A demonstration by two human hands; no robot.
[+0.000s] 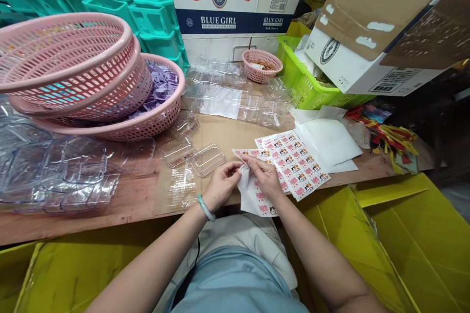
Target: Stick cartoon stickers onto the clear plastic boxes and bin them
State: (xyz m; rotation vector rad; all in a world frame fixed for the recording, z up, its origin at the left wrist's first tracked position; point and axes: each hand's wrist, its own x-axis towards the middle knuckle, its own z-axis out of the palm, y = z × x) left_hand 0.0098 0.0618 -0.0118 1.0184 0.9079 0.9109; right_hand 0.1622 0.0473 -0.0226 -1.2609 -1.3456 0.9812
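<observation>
My left hand (pixel 223 183), with a pale green bangle at the wrist, pinches the left edge of a sticker sheet (pixel 257 195) near the table's front edge. My right hand (pixel 265 176) grips the same sheet close beside it, and the white backing is bent up between the fingers. More sticker sheets (pixel 301 166) with cat pictures and pink print lie just right of my right hand. Left of my hands, a clear plastic shell (pixel 208 160) rests on the brown cardboard (pixel 216 132), beside other clear packages (pixel 178 151).
Stacked pink baskets (pixel 125 66), one holding purple pieces (pixel 159 83), stand at the left behind clear plastic packs (pixel 55 166). A small pink basket (pixel 261 73), a lime crate (pixel 303 78) and a tilted carton (pixel 341 58) stand behind. White sheets (pixel 328 142) lie at right.
</observation>
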